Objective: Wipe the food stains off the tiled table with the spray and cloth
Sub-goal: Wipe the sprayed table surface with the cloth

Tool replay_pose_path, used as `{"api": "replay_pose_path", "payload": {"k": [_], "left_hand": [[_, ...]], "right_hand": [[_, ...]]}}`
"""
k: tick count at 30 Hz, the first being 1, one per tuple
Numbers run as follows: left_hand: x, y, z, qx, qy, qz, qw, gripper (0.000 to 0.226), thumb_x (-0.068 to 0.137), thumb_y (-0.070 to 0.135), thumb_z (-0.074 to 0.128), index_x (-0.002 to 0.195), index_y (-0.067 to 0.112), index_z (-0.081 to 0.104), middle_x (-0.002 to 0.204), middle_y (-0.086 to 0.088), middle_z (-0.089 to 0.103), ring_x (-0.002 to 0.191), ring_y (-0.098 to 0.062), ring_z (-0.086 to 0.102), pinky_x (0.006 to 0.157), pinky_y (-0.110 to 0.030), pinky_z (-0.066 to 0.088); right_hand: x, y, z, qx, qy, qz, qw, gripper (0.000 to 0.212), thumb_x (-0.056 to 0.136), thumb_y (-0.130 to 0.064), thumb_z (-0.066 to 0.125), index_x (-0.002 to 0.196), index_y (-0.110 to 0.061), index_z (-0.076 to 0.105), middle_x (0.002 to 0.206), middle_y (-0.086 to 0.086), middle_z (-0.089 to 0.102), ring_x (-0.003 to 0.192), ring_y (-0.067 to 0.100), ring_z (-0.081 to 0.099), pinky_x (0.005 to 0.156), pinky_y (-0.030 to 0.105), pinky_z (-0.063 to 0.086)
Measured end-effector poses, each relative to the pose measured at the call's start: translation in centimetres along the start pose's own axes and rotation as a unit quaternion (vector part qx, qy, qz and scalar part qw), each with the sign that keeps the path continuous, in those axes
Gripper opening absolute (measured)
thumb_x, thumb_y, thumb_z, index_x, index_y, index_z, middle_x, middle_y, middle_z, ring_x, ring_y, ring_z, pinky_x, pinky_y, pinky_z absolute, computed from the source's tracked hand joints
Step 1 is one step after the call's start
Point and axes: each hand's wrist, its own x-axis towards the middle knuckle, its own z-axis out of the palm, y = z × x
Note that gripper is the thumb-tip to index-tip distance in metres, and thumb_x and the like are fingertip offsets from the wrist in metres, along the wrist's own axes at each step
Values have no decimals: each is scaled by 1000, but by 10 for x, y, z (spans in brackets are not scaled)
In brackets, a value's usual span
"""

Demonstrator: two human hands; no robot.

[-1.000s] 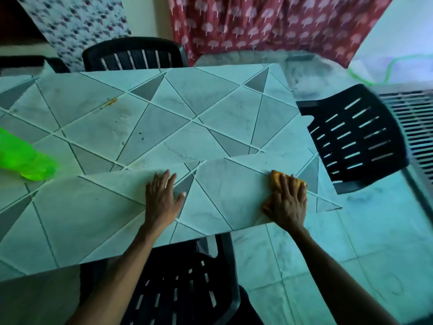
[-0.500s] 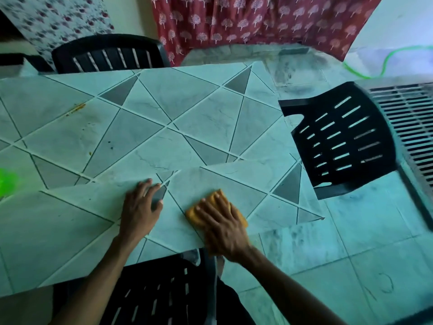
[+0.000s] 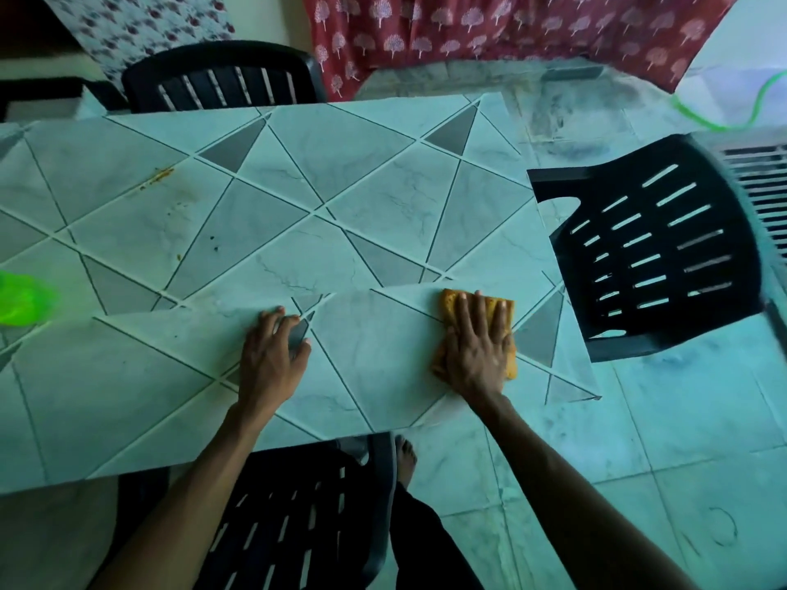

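The tiled table (image 3: 362,193) fills the left and middle of the head view. My right hand (image 3: 479,347) presses flat on an orange cloth (image 3: 451,302) near the table's front right corner. My left hand (image 3: 272,355) rests flat on the tiles to the cloth's left, fingers spread. Orange-brown food stains (image 3: 159,176) streak a tile at the far left, with small dark specks (image 3: 215,248) closer in. The bright green spray bottle (image 3: 21,298) lies at the left edge, partly cut off.
Black plastic chairs stand around the table: one at the right end (image 3: 656,249), one on the far side (image 3: 221,76), one under the near edge (image 3: 298,513). A red patterned curtain (image 3: 511,27) hangs behind. A green hose (image 3: 724,117) lies on the tiled floor.
My right hand has slid the cloth back to the right, after sweeping it left toward the left hand half a second ago. The left hand stayed planted on the tiles.
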Motion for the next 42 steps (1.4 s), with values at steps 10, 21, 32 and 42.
{"api": "replay_pose_path", "payload": {"k": [10,21,32,42], "left_hand": [[-20,-59,-32,-6,1,31,999,39,84,17,66,122,15,64,131,-6,57,122,-27,53,103,-39,42],[-81,-182,-66,61,11,-10,998,63,83,50,50,139,23,51,148,-6,42,135,-31,40,108,-45,33],[-85,-207,-51,35,-27,15,999,72,85,60,42,151,32,34,162,-1,24,147,-35,23,115,-56,19],[-85,-208,-46,47,-1,21,999,71,87,61,41,152,34,32,162,-1,23,149,-32,20,117,-55,16]], "right_hand": [[-76,-25,16,-44,-71,-292,953,56,102,-48,35,156,-40,24,166,-11,16,155,25,4,121,48,19],[-100,-180,73,3,-31,-239,970,59,99,-42,40,156,-35,28,165,-4,23,154,34,8,119,54,24],[-99,-190,73,23,-5,-5,1000,65,96,-53,17,156,-31,29,166,-3,20,154,34,6,122,54,16],[-161,-190,78,-36,-78,-245,966,55,102,-55,23,155,-45,21,166,-18,12,155,19,-1,122,45,16]]}}
